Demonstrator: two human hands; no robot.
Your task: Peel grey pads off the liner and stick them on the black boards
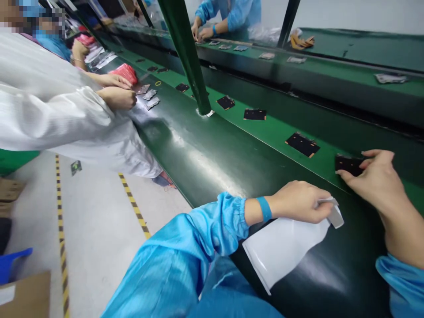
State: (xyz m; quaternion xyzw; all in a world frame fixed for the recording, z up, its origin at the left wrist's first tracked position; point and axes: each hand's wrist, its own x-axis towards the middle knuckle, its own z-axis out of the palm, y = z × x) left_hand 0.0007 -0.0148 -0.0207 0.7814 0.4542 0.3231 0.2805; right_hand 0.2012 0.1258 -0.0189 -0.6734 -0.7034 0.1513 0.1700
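My left hand [303,201], with a blue band at the wrist, is closed on the top end of a flat white bag [288,247]. The bag hangs over the dark green bench, and its gripped end folds over beyond my fingers. At the right, my right hand [380,181] has its thumb and fingers around a black rectangular flat part [344,164] on the green belt, partly hidden by the fingers. Just left of it lies another black flat part [303,144] with orange corners. A similar part [255,114] is farther along the belt.
A green post [188,57] rises from the bench [212,150]. At the left, a co-worker's hands [117,92] are near small silvery parts [152,103] and a red bag [126,73]. Across the line, another person's hands [203,33] work beside a row of parts.
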